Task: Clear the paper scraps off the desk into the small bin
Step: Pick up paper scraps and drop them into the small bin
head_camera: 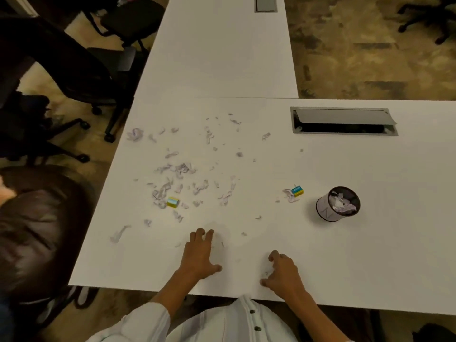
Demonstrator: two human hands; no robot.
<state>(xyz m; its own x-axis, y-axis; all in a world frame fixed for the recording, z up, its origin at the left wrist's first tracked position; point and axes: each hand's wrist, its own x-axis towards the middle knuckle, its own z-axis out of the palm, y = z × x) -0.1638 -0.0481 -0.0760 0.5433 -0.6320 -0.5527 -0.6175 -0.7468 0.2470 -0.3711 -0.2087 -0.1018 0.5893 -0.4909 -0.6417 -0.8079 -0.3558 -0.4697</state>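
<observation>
Left hand (201, 253) flat on counter (370, 255), fingers (200, 233) spread, empty. Right hand (283, 272) curled loosely, holding nothing visible. Paper scraps (182, 169) scattered; bin (338, 204) part-filled.

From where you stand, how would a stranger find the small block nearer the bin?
Start at the small round black bin on the white desk. Just to its left lies a small teal-and-yellow block touching one paper scrap. Its twin sits far left, amid many scraps.

Warm, dim light leaves the white laminate desk (246, 156) evenly lit with only soft shadows. The whole picture is soft and smeared, and its far straight edges bow from wide-angle distortion; the left is murky.
</observation>
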